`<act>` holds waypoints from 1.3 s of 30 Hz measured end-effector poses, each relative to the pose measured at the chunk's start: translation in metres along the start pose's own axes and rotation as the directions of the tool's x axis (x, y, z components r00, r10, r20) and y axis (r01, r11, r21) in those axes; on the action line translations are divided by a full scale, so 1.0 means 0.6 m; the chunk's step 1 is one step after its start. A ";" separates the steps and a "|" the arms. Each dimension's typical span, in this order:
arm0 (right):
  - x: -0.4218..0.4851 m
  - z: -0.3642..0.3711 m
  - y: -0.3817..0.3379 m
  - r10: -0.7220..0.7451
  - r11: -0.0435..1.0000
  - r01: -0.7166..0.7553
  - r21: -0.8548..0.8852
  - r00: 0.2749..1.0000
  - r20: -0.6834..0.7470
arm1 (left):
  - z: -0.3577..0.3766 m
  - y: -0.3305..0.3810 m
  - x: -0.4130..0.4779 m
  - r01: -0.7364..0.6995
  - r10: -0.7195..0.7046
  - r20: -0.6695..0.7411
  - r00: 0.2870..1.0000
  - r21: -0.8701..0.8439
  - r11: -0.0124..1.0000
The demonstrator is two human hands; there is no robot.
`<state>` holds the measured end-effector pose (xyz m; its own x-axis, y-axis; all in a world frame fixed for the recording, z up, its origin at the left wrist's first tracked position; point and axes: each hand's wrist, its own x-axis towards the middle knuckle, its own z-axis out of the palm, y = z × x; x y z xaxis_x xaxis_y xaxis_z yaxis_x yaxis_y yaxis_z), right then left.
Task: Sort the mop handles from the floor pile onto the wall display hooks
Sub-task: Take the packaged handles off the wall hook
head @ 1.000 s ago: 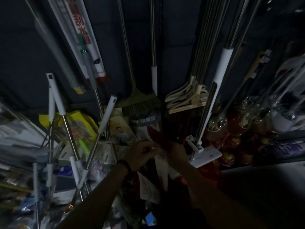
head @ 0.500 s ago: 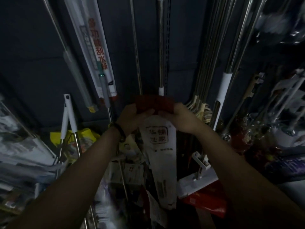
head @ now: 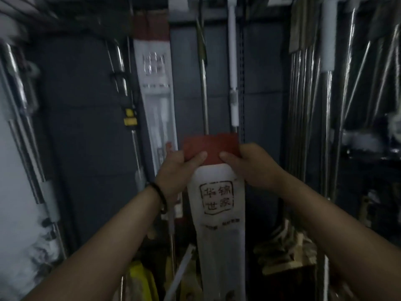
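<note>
Head view: I held a bagged mop (head: 219, 213) up before the wall (head: 86, 127).

My left hand (head: 180, 168) pinched the left edge of the mop's red card (head: 211, 146) and my right hand (head: 253, 166) pinched the right edge, both thumbs on the front. The mop hung straight down between my forearms, its card just below a white-grip handle (head: 233, 72) hanging on the wall. A similar pack (head: 155, 83) hung to the left, and steel poles (head: 303, 105) to the right.

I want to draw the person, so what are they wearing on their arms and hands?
Both forearms are bare, with no sleeves in view. The left hand and right hand wear no gloves. A dark bracelet circles the left wrist.
</note>
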<state>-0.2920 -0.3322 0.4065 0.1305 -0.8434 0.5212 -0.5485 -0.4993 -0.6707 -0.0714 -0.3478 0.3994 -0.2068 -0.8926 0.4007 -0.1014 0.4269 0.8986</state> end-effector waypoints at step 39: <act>0.489 -0.027 -0.498 -0.130 0.918 0.289 0.273 0.868 -0.480 | -0.284 0.473 0.275 -0.302 0.325 -0.513 0.794 0.131 0.944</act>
<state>-0.1033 -0.4271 0.7681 -0.2117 -0.5718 0.7926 -0.2398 -0.7558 -0.6093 0.0314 -0.3988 0.7514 0.3017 -0.6447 0.7024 -0.1608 0.6918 0.7040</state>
